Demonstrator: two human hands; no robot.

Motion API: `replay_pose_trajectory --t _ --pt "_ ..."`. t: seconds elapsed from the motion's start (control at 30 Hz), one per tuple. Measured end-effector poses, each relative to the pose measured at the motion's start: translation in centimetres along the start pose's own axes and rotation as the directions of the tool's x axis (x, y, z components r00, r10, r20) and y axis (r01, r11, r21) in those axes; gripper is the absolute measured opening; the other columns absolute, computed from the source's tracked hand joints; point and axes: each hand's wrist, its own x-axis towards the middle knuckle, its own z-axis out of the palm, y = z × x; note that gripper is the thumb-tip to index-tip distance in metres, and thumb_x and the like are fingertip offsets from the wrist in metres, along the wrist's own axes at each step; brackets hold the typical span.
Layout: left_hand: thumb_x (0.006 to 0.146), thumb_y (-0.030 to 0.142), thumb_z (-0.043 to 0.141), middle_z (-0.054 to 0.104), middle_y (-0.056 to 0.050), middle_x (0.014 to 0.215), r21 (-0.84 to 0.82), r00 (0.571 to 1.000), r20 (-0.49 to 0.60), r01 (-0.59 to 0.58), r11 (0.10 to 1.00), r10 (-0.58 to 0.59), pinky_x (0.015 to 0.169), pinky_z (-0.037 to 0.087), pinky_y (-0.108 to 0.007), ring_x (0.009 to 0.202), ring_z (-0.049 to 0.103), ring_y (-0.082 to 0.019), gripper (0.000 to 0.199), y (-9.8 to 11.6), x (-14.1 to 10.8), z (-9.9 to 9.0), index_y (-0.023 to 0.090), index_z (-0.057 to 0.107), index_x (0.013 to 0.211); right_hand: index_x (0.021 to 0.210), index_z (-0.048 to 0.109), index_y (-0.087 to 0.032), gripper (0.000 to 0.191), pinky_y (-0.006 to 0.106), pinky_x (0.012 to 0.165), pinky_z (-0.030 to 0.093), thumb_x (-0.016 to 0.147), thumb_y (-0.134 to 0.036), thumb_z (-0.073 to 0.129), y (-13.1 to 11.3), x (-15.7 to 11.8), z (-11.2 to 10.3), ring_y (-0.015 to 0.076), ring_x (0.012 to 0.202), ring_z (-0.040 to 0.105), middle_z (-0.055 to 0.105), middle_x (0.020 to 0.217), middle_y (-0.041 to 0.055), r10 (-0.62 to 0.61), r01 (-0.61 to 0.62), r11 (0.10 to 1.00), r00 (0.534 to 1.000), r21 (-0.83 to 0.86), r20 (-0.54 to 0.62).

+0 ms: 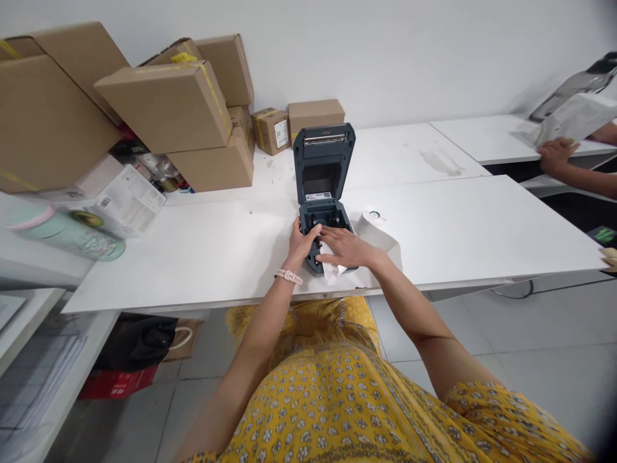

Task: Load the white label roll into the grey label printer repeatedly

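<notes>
A dark blue-grey label printer stands on the white table with its lid raised. My left hand is at the printer's left side, fingers along the outer wall and thumb over the inner edge, closed on it. Over the printer's open base, my right hand lies palm down with its fingers spread. White paper shows beneath that hand and hangs over the printer's front. A white paper roll, partly unrolled, rests just right of the printer. The inside of the base is partly hidden by my hands.
Cardboard boxes are stacked at the back left, with smaller boxes behind the printer. A green bottle lies at the far left. At the right, another person's hand touches a plastic-wrapped packet. The table's front edge runs near my body.
</notes>
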Motion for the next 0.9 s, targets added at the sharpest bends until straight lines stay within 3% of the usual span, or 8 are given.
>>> replay_pose_trajectory --t 0.13,0.27,0.47,0.6,0.7,0.8,0.83,0.9 --pt "0.075 0.040 0.082 0.067 -0.015 0.137 0.011 1.000 0.017 -0.019 1.000 0.019 0.107 0.050 -0.042 0.122 0.066 -0.029 0.071 0.1 -0.1 0.0 0.018 0.056 0.138 0.150 0.052 -0.004 0.067 0.056 0.125 0.035 0.107 -0.053 0.040 -3.3 -2.1 1.5 0.0349 0.144 0.054 0.057 0.152 0.0253 0.079 -0.107 0.985 0.977 -0.133 -0.197" --pt "0.076 0.038 0.081 0.068 -0.013 0.135 0.034 0.999 0.017 -0.041 0.999 0.040 0.108 0.049 -0.043 0.122 0.066 -0.028 0.065 0.3 -0.3 -0.1 0.019 0.059 0.134 0.146 0.055 -0.004 0.060 0.055 0.123 0.038 0.106 -0.048 0.045 -6.4 -4.5 2.7 0.0367 0.144 0.054 0.055 0.153 0.0270 0.129 -0.190 0.964 0.945 -0.184 -0.300" --pt "0.078 0.038 0.079 0.071 -0.012 0.129 0.060 0.999 0.011 -0.036 0.998 0.036 0.106 0.050 -0.044 0.118 0.067 -0.028 0.057 0.6 -0.3 0.0 0.020 0.062 0.129 0.147 0.054 -0.013 0.054 0.053 0.117 0.045 0.103 -0.045 0.055 -8.9 -6.4 3.5 0.0374 0.146 0.051 0.050 0.158 0.0233 0.174 -0.244 0.954 0.924 -0.177 -0.340" --pt "0.076 0.040 0.081 0.069 -0.011 0.132 0.056 1.000 0.014 -0.004 0.998 0.003 0.106 0.050 -0.045 0.119 0.066 -0.029 0.067 0.6 -2.7 0.0 0.022 0.058 0.136 0.149 0.052 -0.015 0.053 0.056 0.116 0.045 0.103 -0.042 0.056 -9.2 -6.7 3.5 0.0369 0.148 0.048 0.048 0.160 0.0227 0.196 -0.245 0.962 0.926 -0.120 -0.322" --pt "0.076 0.041 0.082 0.066 -0.012 0.138 -0.019 0.999 0.029 0.040 0.999 -0.039 0.107 0.050 -0.045 0.122 0.066 -0.029 0.079 0.4 -5.8 -0.1 0.023 0.050 0.146 0.146 0.058 -0.016 0.050 0.058 0.117 0.044 0.102 -0.042 0.057 -8.9 -7.0 1.9 0.0361 0.145 0.053 0.054 0.156 0.0210 0.171 -0.188 0.982 0.938 -0.031 -0.300" --pt "0.078 0.044 0.079 0.064 -0.014 0.143 -0.097 0.994 0.060 0.100 0.990 -0.094 0.109 0.049 -0.046 0.126 0.064 -0.030 0.084 0.0 -8.0 -0.3 0.023 0.044 0.151 0.130 0.070 -0.028 0.035 0.053 0.111 0.051 0.106 -0.043 0.049 -7.2 -6.4 -1.8 0.0268 0.121 0.071 0.075 0.132 0.0080 0.085 -0.029 0.984 0.945 0.178 -0.315" --pt "0.078 0.044 0.080 0.063 -0.014 0.144 -0.098 0.993 0.058 0.113 0.989 -0.107 0.111 0.048 -0.046 0.128 0.063 -0.031 0.085 0.0 -8.3 -0.3 0.022 0.043 0.152 0.125 0.072 -0.030 0.035 0.049 0.105 0.055 0.108 -0.044 0.045 -6.1 -5.6 -3.4 0.0243 0.112 0.074 0.079 0.122 0.0047 0.082 0.009 0.971 0.926 0.239 -0.368" --pt "0.075 0.041 0.083 0.062 -0.014 0.146 -0.078 0.991 0.034 0.129 0.989 -0.127 0.116 0.044 -0.045 0.133 0.060 -0.031 0.090 -0.1 -8.8 -0.2 0.021 0.041 0.153 0.127 0.071 -0.028 0.041 0.050 0.106 0.054 0.107 -0.052 0.044 -3.2 -2.9 -6.7 0.0273 0.121 0.070 0.076 0.129 0.0079 0.202 -0.055 0.966 0.765 0.251 -0.612"
